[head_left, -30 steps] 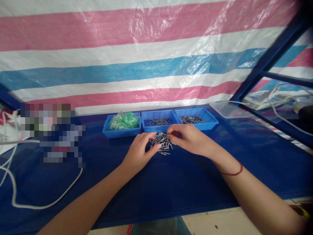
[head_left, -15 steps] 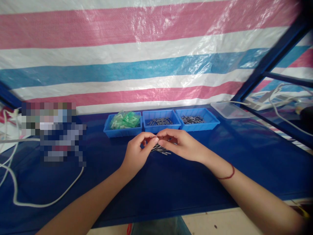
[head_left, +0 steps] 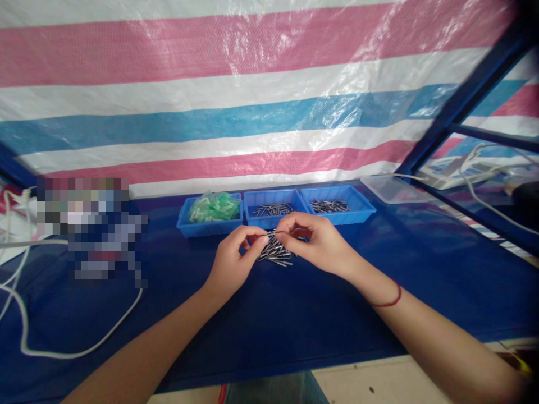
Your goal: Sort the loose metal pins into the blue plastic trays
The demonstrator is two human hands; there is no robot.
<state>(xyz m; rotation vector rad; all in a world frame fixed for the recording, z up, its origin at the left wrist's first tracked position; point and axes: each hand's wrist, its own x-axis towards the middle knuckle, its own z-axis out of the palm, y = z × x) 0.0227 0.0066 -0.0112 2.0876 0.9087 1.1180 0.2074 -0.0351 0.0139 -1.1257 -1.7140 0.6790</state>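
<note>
My left hand (head_left: 234, 255) pinches one end of a thin metal pin (head_left: 272, 233), which looks like a blind rivet. The fingertips of my right hand (head_left: 316, 242) are closed at its other end. Below and behind the fingers, a loose pile of blind rivets (head_left: 275, 253) lies on the blue table; part of it is hidden by my right hand. Just beyond stand a middle blue bin (head_left: 272, 194) and a right blue bin (head_left: 368, 212), both holding similar thin metal pieces.
A left blue bin (head_left: 210, 229) contains green and clear plastic pieces. Behind the bins hangs a striped plastic sheet (head_left: 252, 118). A clear plastic lid (head_left: 393, 191) lies at the back right. White cables (head_left: 63, 353) loop across the left side, near a blurred-out patch.
My right hand has shifted slightly right, so the fingertips of both hands are farther apart. The thin pin between them and more of the pile now show.
</note>
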